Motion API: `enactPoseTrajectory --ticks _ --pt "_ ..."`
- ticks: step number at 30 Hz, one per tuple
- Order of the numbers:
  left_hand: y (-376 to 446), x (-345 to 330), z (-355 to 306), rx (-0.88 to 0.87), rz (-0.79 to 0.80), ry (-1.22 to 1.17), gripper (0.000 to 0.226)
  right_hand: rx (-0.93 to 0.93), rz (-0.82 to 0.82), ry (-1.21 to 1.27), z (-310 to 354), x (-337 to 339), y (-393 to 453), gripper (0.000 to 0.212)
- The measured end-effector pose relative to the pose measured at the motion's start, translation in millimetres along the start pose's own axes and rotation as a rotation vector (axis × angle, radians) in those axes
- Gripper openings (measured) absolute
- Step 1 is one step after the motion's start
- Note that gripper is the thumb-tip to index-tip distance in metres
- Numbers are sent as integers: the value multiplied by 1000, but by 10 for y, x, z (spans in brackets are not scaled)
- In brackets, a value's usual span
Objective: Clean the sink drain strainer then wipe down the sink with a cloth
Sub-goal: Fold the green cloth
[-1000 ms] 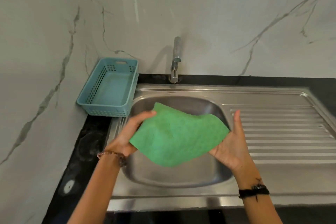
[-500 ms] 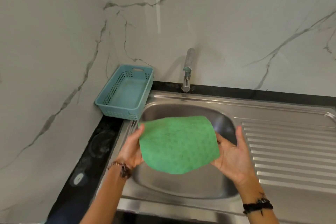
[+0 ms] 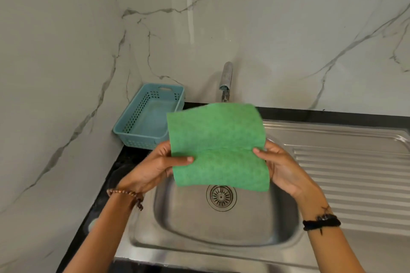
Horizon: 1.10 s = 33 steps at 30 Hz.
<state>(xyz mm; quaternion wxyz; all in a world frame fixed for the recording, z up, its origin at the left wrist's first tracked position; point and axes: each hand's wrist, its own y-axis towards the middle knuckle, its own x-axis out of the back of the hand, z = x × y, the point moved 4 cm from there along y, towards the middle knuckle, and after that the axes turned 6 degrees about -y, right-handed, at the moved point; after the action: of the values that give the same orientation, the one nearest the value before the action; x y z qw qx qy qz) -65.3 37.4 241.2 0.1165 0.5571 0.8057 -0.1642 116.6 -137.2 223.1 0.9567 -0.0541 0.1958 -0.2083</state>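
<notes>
A green cloth [image 3: 216, 139] is held upright over the steel sink [image 3: 177, 235], creased across its middle. My left hand [image 3: 153, 166] pinches its left edge with the thumb in front. My right hand [image 3: 281, 168] pinches its right edge the same way. Below the cloth, the round metal drain strainer [image 3: 221, 197] sits in the basin floor, its top rim just under the cloth's lower edge. The cloth hides the back of the basin.
A light blue plastic basket [image 3: 142, 126] stands on the black counter [image 3: 104, 195] left of the sink, against the marble wall. A steel tap [image 3: 226, 77] rises behind the cloth. The ribbed draining board [image 3: 355, 175] stretches to the right.
Both hands have raised the cloth and turned it upright, so it now faces me with a crease across it. The strainer, covered before, has come into view.
</notes>
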Motion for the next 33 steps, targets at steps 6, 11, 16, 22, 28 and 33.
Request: enactPoseTrajectory --ticks 6,11,16,22,28,33 --pt "105 25 -9 23 -103 389 65 -93 -75 -112 -176 -48 135 39" --pt "72 76 183 189 -156 499 60 -281 -108 -204 -381 -57 153 29" --pt "7 0 147 64 -94 111 44 -44 -47 364 -203 -1 136 52" --pt "-68 -18 591 98 -216 -72 52 -155 -33 667 -886 -477 154 70" --pt "-337 80 764 346 129 -215 74 -192 -80 231 -848 -437 121 48" --pt "-195 87 750 308 12 -458 82 -93 85 251 -459 -495 98 45"
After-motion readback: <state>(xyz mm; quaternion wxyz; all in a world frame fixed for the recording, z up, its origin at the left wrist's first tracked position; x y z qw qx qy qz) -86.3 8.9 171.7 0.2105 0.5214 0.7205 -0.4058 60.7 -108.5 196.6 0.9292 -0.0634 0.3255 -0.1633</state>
